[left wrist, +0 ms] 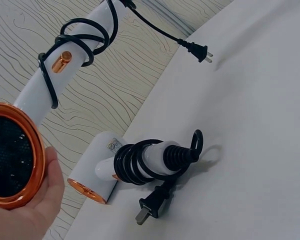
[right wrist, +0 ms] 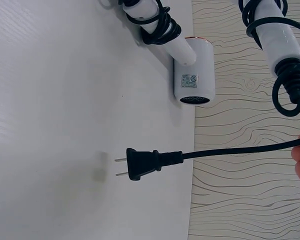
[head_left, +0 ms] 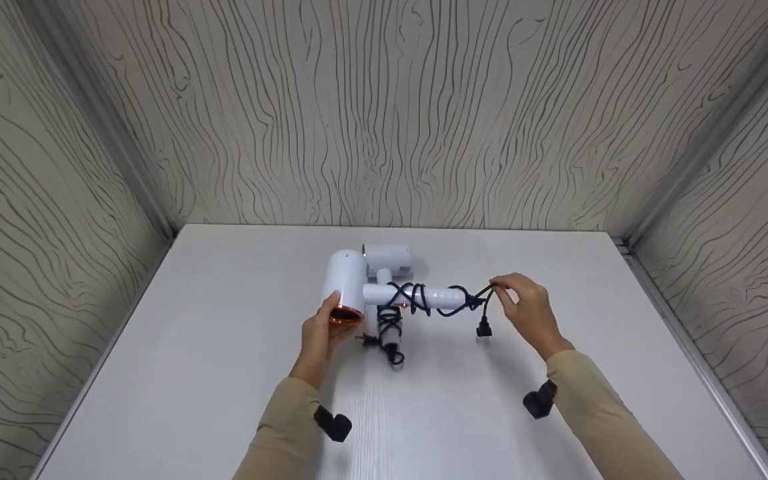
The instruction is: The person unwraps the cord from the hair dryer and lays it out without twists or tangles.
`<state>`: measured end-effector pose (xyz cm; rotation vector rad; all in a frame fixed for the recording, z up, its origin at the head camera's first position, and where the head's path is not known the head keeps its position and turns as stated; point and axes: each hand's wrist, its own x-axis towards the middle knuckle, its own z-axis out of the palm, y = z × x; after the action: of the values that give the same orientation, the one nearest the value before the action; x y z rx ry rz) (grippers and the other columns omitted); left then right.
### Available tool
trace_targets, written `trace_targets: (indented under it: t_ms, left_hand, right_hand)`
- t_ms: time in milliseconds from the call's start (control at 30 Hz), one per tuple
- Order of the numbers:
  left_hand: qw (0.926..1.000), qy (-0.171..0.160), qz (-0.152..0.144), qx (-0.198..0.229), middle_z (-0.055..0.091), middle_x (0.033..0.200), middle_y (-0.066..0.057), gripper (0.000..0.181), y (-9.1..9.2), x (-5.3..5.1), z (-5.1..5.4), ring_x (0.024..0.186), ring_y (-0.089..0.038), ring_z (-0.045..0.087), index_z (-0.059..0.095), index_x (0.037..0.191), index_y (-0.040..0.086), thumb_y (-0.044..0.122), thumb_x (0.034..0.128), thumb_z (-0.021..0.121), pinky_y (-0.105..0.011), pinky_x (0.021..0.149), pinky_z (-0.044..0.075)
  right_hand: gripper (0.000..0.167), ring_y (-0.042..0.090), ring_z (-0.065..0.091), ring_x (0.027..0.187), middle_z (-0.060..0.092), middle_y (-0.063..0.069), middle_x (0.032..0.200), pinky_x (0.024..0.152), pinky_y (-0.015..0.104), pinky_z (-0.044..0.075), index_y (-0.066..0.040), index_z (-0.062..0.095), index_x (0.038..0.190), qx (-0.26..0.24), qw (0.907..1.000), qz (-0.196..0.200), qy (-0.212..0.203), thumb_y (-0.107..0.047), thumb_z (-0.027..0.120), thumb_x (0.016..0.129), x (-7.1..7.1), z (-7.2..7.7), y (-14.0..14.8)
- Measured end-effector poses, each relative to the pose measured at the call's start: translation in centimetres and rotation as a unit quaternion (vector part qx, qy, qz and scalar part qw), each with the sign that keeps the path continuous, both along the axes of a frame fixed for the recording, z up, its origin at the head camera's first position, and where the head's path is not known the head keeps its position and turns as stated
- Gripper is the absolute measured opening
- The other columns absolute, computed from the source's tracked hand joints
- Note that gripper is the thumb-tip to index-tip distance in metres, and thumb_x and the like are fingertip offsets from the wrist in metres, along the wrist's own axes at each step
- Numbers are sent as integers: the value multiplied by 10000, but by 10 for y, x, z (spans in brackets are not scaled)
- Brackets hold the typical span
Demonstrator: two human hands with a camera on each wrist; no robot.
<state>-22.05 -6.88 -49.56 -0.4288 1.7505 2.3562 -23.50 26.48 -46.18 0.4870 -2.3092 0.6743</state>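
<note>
A white hair dryer point(head_left: 346, 277) with a copper rim is held above the table, its handle pointing right. My left hand point(head_left: 317, 340) grips its barrel near the rim. The black cord point(head_left: 417, 298) winds loosely round the handle. Beyond the handle's end, my right hand point(head_left: 526, 312) pinches the cord between thumb and fingertips. From there the two-pin plug point(right wrist: 142, 163) hangs free. A second white hair dryer point(left wrist: 101, 165) lies on the table behind and below, its cord point(left wrist: 135, 162) wound tightly round its handle and its plug point(left wrist: 154, 202) beside the handle.
The white table point(head_left: 237, 400) lies under both hands. Wood-patterned panels stand at the back point(head_left: 384, 113) and both sides, with grey metal posts at the corners. A black wrist camera point(head_left: 333, 423) sits on the left sleeve and another camera point(head_left: 539, 400) on the right.
</note>
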Motion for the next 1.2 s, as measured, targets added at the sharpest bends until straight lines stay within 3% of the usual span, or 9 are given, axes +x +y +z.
trace_targets:
  t_ms: [200,300,500,667,867,1200]
  left_hand:
    - [9997,21,170,159,637,1014,-65,699,1,-1,0,795,-95,688,458,1315,-73,509,929,507,-296,897,579]
    - [9992,88,249,312,643,951,-43,670,1,-2,0,768,-87,693,466,1298,-95,471,940,495,-272,866,583]
    - [9985,165,235,470,652,909,-28,655,2,-2,1,763,-78,698,459,1295,-115,442,951,469,-284,883,582]
    - [9985,183,165,495,643,980,-56,693,0,-2,1,800,-85,696,418,1337,-115,459,951,467,-303,918,573]
    - [9979,171,117,619,625,1028,-67,721,0,-2,3,825,-95,690,378,1377,-101,470,947,471,-298,919,568]
    - [9980,155,87,604,577,1151,-132,735,2,-1,4,885,-123,675,354,1399,-77,496,948,454,-337,975,547]
  right_hand:
    - [186,228,688,745,728,106,803,753,65,508,7,724,862,-112,9987,89,491,124,743,718,0,-4,5]
    - [206,229,684,721,724,105,777,758,24,482,4,722,824,-156,9968,152,766,149,756,682,0,-7,8]
    - [265,186,650,691,689,83,731,717,86,507,-25,700,776,109,9948,35,1008,169,780,615,0,-14,12]
    - [298,168,595,654,627,61,684,637,191,501,-30,661,717,274,9914,95,1275,205,767,567,0,-25,14]
    - [314,151,519,621,556,47,649,590,224,453,-30,608,654,381,9870,183,1551,218,751,526,0,-35,15]
    - [338,134,537,647,574,36,676,596,187,478,-47,608,635,664,9895,119,1278,210,777,495,5,-56,11]
